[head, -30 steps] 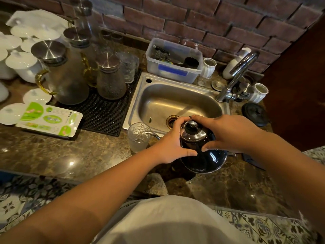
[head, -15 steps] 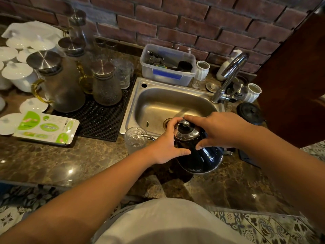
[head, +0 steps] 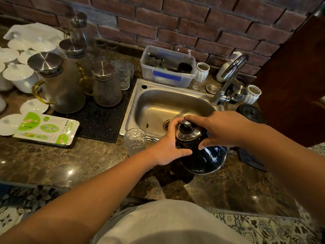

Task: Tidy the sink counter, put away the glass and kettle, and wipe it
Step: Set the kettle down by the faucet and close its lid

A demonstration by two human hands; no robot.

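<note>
Head view: both hands (head: 168, 147) (head: 223, 129) around black kettle (head: 202, 155) beside glass (head: 134, 140).

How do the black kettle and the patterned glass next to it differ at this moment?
The kettle is black, opaque and lidded; the glass is clear, patterned and open-topped. The left hand and right hand grip the kettle; the glass stands untouched. The kettle is larger. Both sit at the sink's front edge.
</note>
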